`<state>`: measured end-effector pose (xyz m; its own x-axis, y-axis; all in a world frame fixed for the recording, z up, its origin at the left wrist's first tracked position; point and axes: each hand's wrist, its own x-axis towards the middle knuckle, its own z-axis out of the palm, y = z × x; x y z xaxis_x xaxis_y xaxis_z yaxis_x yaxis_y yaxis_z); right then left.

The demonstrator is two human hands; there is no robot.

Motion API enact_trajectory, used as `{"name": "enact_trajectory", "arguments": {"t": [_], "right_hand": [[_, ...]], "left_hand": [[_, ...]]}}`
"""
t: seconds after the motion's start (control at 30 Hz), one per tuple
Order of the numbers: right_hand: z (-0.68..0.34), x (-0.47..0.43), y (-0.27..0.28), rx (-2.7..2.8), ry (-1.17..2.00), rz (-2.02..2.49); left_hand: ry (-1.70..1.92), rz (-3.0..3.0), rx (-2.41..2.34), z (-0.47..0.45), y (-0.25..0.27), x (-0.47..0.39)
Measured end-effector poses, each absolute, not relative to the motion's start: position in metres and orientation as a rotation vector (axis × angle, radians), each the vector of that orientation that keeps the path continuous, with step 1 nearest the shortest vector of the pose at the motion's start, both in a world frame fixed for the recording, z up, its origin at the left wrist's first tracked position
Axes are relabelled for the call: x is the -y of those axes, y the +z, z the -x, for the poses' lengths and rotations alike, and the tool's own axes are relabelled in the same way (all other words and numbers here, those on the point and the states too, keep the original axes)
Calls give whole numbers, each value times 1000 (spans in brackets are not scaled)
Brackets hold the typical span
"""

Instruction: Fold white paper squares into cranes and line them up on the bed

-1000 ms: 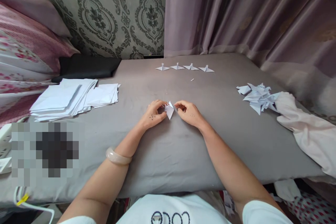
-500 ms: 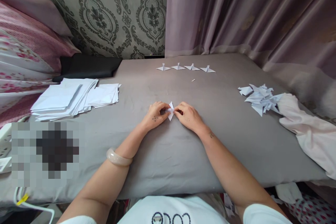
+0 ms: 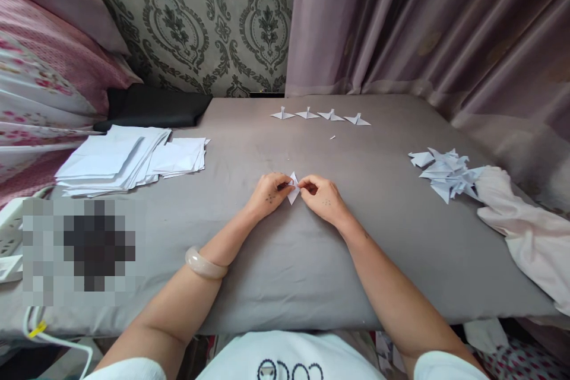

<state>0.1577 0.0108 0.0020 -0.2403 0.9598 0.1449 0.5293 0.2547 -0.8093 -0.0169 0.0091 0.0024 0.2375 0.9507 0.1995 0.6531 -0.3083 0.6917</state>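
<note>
Between my hands is a small white origami crane [image 3: 293,196], its pointed wings reaching away from and towards me. My left hand [image 3: 271,195] is closed in a pinch on its left side. On the other side my right hand [image 3: 324,196] pinches the right part between thumb and fingertips. The fingers cover both ends of the crane. Farther back, several finished paper cranes [image 3: 307,113] stand in a row, wings spread.
White paper sheets [image 3: 98,157] lie stacked at the left, with smaller sheets [image 3: 180,155] beside them. A heap of folded paper pieces [image 3: 449,172] is on the right, against a pale cloth [image 3: 529,231]. A black folded item [image 3: 155,105] rests at the back left of the grey-covered table [image 3: 285,273].
Both hands stay pinched on the crane, with its near wing now looking wider and flatter. The whole view has shifted slightly.
</note>
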Motion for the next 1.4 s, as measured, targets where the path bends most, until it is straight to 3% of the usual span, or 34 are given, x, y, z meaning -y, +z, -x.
{"name": "enact_trajectory", "arguments": {"t": [0.5,1.0,1.4], "right_hand": [[-153,-8,6,1869,840,1311],[-145,-10,19,1726,931,1565],[-146,-15,18,1419,1317,1559]], "left_hand": [[797,-2101,-1492,17,2,-9],[829,-2197,-1336,18,0,-7],[942,-1926,-1371,16,4,-5]]}}
